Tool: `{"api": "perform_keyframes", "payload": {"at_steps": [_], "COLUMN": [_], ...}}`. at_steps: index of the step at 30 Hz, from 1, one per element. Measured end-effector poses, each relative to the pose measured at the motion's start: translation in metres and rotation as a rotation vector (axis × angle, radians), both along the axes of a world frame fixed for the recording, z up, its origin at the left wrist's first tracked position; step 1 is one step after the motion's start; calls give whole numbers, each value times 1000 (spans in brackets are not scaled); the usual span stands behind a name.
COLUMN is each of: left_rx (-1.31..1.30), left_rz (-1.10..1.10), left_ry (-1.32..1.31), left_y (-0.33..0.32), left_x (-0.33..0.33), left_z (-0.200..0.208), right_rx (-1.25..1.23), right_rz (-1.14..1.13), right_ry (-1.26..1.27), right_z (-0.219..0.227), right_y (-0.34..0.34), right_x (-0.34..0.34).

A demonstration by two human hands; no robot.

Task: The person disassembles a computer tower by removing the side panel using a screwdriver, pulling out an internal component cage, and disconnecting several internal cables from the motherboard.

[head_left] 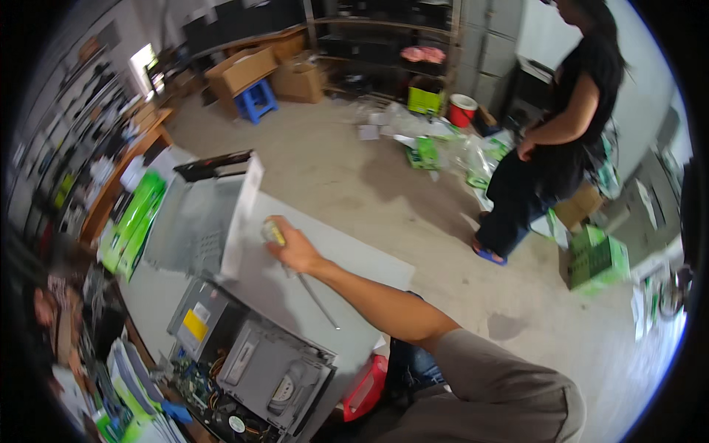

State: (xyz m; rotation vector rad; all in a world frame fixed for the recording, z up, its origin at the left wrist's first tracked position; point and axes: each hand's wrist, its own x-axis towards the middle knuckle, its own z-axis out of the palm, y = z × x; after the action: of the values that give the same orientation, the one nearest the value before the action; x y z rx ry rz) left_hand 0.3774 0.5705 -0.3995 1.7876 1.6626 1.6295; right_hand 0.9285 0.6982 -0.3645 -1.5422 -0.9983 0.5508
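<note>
My right hand is closed around the yellow handle of a screwdriver above the light grey table. Its long thin shaft slants down toward the table's near side. Below and left of the hand lies an opened desktop computer case, with a metal drive box bearing a yellow label, a grey plastic bracket and a green circuit board inside. Beyond it a white metal case cover rests on the table. My left hand does not show.
Green plastic packages lie left of the cover. Another person stands at the right, near scattered packaging. Part of a person shows blurred at the left edge. On the floor are a blue stool, a red bucket and a green box.
</note>
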Motion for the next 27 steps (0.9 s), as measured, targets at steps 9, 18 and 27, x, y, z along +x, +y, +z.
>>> {"api": "perform_keyframes", "payload": {"at_steps": [9, 18, 27], "left_rx": [-138, -345, -362], "left_rz": [213, 339, 696], "left_ry": [100, 297, 159], "left_y": [-16, -30, -250], "left_x": [-14, -54, 44], "left_z": [-23, -9, 70], "right_rx": [-32, -72, -68], "right_rz": [33, 85, 317], "right_ry": [112, 315, 51], "right_z": [32, 47, 23], "right_y": [-4, -9, 10], "right_x": [-12, 5, 25]}}
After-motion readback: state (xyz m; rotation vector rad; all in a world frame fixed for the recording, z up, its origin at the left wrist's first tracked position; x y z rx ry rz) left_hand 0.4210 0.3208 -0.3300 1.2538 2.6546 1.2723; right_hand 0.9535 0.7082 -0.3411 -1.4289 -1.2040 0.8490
